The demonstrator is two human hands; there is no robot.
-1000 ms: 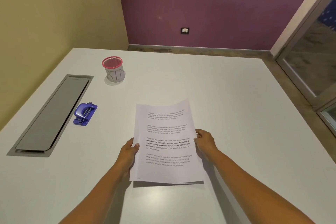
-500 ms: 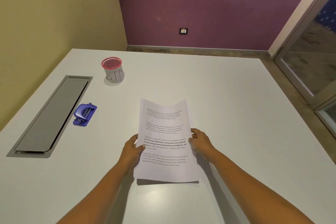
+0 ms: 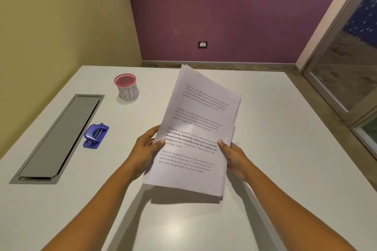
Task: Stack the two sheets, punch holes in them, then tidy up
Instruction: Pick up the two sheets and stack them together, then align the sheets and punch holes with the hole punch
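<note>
The stacked printed sheets (image 3: 195,128) stand nearly upright, tilted to the right, with their bottom edge just above the white table (image 3: 275,169). My left hand (image 3: 145,149) grips their left edge, thumb on the front. My right hand (image 3: 234,157) holds the right edge the same way. The back sheet peeks out slightly along the right side. A blue hole punch (image 3: 95,135) lies flat on the table to the left of my left hand, untouched.
A small cup with a pink mesh rim (image 3: 126,87) stands at the back left. A long grey cable hatch (image 3: 59,138) is set into the table's left side. A glass door (image 3: 346,67) is at the right.
Both hands have raised the sheets from lying low over the table to nearly upright and tilted them to the right. The hole punch and cup have not moved.
</note>
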